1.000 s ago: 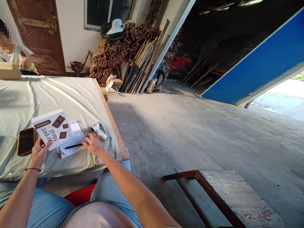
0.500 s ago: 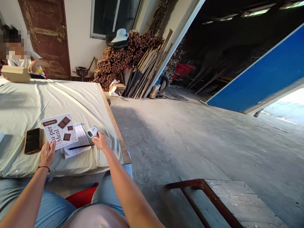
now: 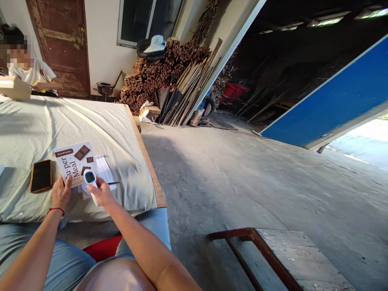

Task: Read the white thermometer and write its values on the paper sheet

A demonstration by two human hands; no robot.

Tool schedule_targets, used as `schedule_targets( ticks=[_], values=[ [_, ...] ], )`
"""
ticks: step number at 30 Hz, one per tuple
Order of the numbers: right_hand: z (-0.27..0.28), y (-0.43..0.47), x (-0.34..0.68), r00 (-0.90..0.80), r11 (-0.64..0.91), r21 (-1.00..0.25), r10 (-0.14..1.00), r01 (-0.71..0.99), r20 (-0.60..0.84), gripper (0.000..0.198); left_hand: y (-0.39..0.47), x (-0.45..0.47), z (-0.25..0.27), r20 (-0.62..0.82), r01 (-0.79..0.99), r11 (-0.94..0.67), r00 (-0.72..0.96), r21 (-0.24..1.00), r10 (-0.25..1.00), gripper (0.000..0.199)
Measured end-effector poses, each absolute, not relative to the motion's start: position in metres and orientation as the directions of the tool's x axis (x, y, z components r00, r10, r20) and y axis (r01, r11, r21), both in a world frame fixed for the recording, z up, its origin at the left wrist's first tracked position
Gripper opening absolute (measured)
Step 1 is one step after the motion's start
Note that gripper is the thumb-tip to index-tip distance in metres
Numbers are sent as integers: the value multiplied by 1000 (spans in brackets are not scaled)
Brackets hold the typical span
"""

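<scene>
My left hand (image 3: 61, 193) grips the lower edge of a white box (image 3: 71, 159) printed with brown chocolate pieces and the word "Meal", tilted up over the table. In my right hand (image 3: 103, 193) is a white handheld infrared thermometer (image 3: 90, 178) with a dark, blue-edged screen; my fingers wrap round its handle. Its head overlaps the box's lower right corner in this view, and whether they touch I cannot tell. Partly hidden under the box and my right hand lies a notebook (image 3: 104, 169) with handwritten pages, a black pen (image 3: 114, 183) across it.
Left of the box, a phone (image 3: 41, 176) lies on the cloth-covered table (image 3: 100, 121). At the far left a person (image 3: 39, 74) sits by a cardboard box (image 3: 16, 87). A wooden chair (image 3: 291, 252) stands at lower right. Firewood (image 3: 172, 60) is stacked against the wall.
My right hand has brought the thermometer left, from beside the notebook to the box's lower corner, turning its screen upward. The far person's arm and the cardboard box have shifted. My left hand stays nearly still.
</scene>
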State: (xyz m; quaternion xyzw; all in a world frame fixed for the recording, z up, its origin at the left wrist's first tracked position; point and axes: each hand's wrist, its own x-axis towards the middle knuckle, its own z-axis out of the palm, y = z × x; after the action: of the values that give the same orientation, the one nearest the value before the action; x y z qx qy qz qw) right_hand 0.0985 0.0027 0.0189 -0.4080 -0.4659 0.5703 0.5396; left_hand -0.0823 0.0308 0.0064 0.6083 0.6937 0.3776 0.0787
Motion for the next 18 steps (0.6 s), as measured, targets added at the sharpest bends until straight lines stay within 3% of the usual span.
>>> schedule_targets(
  ticks=[6,18],
  values=[
    [9,7,91,22,-25,-937,999,-348,-35,66,29,-81,8,345,777,-19,-258,629,903,47],
    [19,3,90,0,-50,-864,998,-500,-58,57,29,-80,10,341,783,-11,-259,622,904,51]
  ],
)
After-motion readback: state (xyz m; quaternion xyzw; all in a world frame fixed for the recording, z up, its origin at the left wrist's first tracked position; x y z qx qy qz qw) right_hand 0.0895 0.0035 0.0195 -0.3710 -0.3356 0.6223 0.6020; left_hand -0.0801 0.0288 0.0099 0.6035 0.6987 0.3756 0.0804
